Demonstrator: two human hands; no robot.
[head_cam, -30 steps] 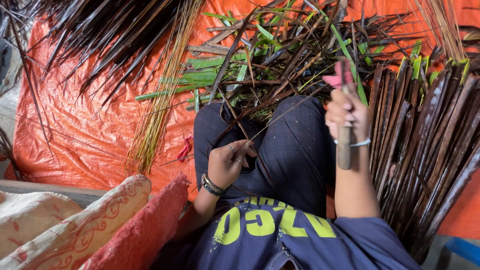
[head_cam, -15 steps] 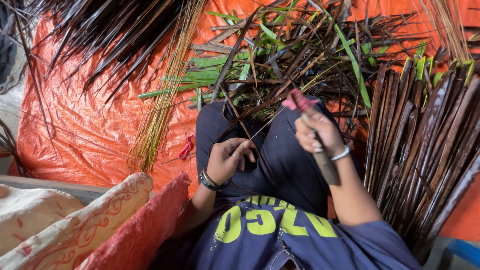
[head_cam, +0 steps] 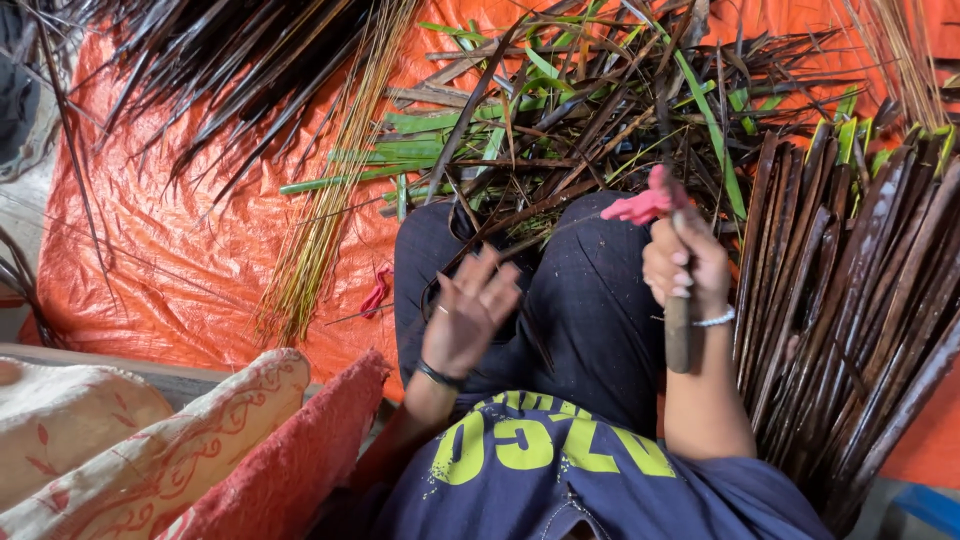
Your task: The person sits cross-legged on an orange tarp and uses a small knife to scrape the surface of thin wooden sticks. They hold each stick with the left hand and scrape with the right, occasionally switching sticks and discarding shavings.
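Note:
My right hand [head_cam: 685,262] is closed around a tool [head_cam: 678,335] with a brown wooden handle that points down toward my body. A pink cloth wrap [head_cam: 645,205] sticks out above the fist. My left hand [head_cam: 470,312] hovers over my left knee with palm up and fingers spread, holding nothing. Thin dark leaf strips [head_cam: 470,262] lie across my lap just beyond it. In front of my knees is a heap of brown and green palm leaf strips [head_cam: 600,110].
A stack of long brown leaf stalks [head_cam: 850,300] leans at my right side. To the left, a bundle of thin yellowish ribs [head_cam: 320,230] and a red scrap [head_cam: 375,292] lie on the orange tarp [head_cam: 180,230]. Patterned cushions [head_cam: 150,450] sit at lower left.
My left hand's fingers, earlier curled around a thin strip, have spread apart. My right hand with the tool swung left toward my knee and has come back upright.

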